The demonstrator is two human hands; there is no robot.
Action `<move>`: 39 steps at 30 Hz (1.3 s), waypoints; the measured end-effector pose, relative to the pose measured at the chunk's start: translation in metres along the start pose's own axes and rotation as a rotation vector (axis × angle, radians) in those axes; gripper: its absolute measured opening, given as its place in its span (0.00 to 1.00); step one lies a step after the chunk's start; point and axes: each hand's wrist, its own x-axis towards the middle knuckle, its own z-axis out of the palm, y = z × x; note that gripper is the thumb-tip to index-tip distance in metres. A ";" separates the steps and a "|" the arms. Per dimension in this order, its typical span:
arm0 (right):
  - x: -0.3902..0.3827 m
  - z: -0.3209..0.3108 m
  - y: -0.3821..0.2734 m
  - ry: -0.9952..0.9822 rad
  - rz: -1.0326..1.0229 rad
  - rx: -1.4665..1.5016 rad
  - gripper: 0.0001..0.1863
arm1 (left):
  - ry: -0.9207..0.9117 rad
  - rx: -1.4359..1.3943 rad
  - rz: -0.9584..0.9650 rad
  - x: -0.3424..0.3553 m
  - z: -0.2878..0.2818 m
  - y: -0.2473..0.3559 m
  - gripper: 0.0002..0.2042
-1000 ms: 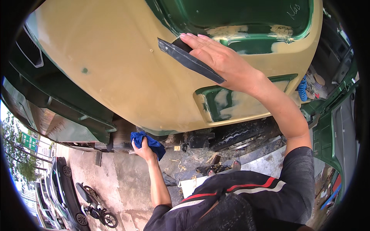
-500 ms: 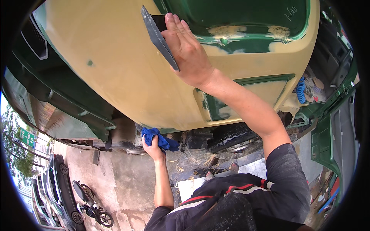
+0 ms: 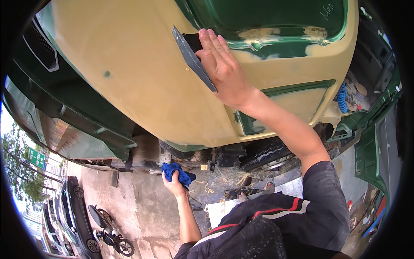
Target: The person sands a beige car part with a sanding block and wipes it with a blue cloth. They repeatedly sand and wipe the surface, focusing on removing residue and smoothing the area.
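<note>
My right hand (image 3: 226, 71) is raised against the beige vehicle panel (image 3: 142, 77), its fingers stretched along a long, flat grey sanding block (image 3: 193, 59). The block is seen nearly edge-on, and a dark part shows under my fingers. Its lower face lies at or close to the panel; firm contact cannot be made out. Lower down, below the panel's bottom edge, my left hand (image 3: 175, 185) is closed around a crumpled blue cloth (image 3: 183, 177).
Above right is a green recess (image 3: 276, 19) with patchy filler along its lip. A tyre (image 3: 267, 153) sits below the panel. At right are a blue coiled hose (image 3: 342, 98) and green panels (image 3: 368, 159). A motorcycle (image 3: 110, 231) and a dark car (image 3: 75, 216) stand lower left.
The right hand and sanding block have moved down and slightly right across the panel. The left hand has lowered with the blue cloth. The whole view has shifted a little.
</note>
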 end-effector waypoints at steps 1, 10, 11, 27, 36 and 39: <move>0.004 -0.001 0.003 0.004 -0.009 -0.010 0.11 | -0.003 -0.010 -0.002 0.000 0.004 0.000 0.20; 0.019 -0.001 -0.001 -0.044 0.022 0.031 0.15 | -0.096 -0.072 -0.064 -0.011 0.012 -0.005 0.20; 0.022 0.000 -0.001 -0.037 0.024 0.045 0.16 | -0.101 -0.079 -0.075 -0.010 0.014 -0.007 0.19; -0.047 -0.135 0.040 -0.501 0.039 -0.258 0.24 | -0.254 -0.044 -0.192 -0.041 0.013 -0.011 0.22; -0.037 -0.164 0.043 -0.007 0.105 -0.472 0.45 | -0.402 -0.120 -0.225 -0.050 0.075 -0.006 0.25; -0.020 -0.107 0.057 0.155 -0.014 -0.852 0.28 | -0.473 -0.152 -0.217 -0.059 0.098 0.002 0.25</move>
